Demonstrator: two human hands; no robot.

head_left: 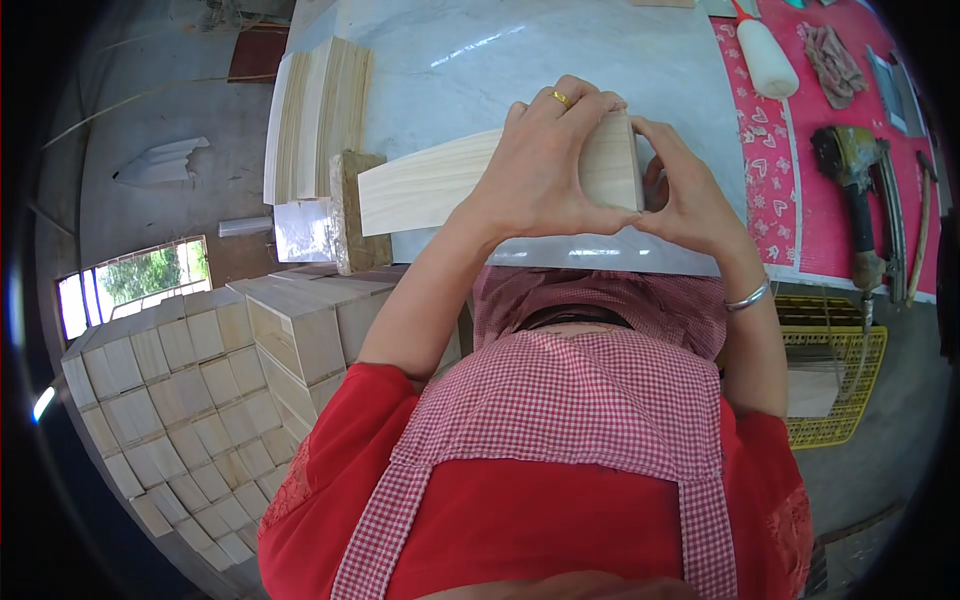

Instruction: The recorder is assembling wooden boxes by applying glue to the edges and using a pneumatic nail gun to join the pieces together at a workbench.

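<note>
A long piece of pale wood [430, 182], a board or the side of a narrow box, lies crosswise over the table in front of me. My left hand [545, 165] spans its right part, fingers over the far edge and thumb along the near edge. At its right end, my right hand [690, 190] curls round a thin end edge [634, 165], thumb and fingers pressing there. The fingertips of both hands almost meet. The wood's left end touches or overlaps a rough brown block [350, 225]. Whether the piece is hollow is hidden by my hands.
Pale thin boards [325, 120] are stacked at the far left of the table [640, 60]. Wooden boxes [190, 390] are piled at lower left. To the right, a pink cloth [770, 190] bears a nail gun [855, 190], white bottle [767, 65] and rag [833, 65]; below stands a yellow crate [840, 430].
</note>
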